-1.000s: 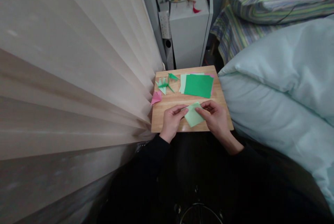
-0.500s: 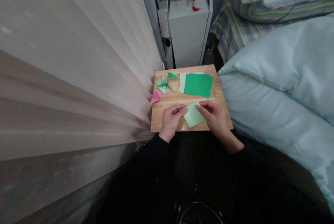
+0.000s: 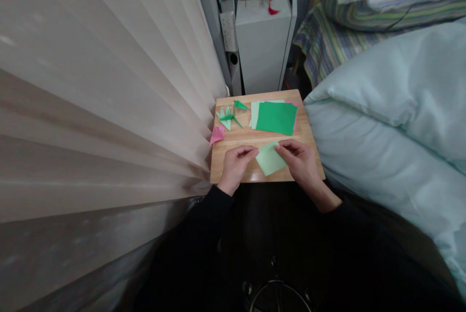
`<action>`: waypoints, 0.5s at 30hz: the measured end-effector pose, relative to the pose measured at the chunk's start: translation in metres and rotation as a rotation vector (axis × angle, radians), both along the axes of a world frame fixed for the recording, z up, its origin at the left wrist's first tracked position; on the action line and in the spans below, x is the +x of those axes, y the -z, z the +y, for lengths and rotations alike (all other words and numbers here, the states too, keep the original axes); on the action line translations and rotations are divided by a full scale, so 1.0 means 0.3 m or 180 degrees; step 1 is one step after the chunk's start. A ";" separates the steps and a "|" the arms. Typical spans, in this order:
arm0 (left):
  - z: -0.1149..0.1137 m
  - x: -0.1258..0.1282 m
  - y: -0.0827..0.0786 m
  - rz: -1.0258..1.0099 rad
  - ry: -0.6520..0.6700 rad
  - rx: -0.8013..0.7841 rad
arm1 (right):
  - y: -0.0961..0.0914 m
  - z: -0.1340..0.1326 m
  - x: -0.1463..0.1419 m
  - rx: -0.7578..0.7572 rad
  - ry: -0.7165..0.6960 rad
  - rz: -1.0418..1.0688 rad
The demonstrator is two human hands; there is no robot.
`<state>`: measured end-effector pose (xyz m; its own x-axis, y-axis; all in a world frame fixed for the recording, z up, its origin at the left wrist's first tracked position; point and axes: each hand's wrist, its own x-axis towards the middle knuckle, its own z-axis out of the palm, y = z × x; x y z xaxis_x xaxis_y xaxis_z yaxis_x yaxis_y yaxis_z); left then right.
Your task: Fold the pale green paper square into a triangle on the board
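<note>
A pale green paper square (image 3: 269,158) lies near the front of a small wooden table (image 3: 313,156). My left hand (image 3: 236,165) is at its left edge, fingers curled and pinched beside the upper left corner. My right hand (image 3: 300,161) rests on its right side, fingers curled and pinching the paper's upper right edge. Behind the sheet lies a stack of paper squares, with a dark green sheet (image 3: 277,118) on top and pale green and pink sheets under it.
Folded green paper figures (image 3: 230,115) and a folded pink piece (image 3: 217,134) sit at the table's back left. A pleated curtain (image 3: 109,108) hangs close on the left. A pale blue duvet (image 3: 393,108) presses against the right side. A white cabinet (image 3: 262,35) stands behind.
The left hand has slid slightly left off the paper's corner. The right hand keeps its hold and the sheet lies a little flatter on the table.
</note>
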<state>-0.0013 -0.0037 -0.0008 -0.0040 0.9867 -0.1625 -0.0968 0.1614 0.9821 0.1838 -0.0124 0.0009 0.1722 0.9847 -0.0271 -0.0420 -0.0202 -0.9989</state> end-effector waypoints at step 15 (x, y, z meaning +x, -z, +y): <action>0.000 -0.010 -0.021 0.0304 0.0506 0.0354 | -0.045 -0.004 0.023 0.0161 -0.0572 -0.0381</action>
<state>-0.0043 -0.0037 0.0056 0.1430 0.9880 -0.0589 0.0154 0.0572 0.9982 0.1908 -0.0134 0.0145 -0.0074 0.9994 0.0331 0.0768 0.0335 -0.9965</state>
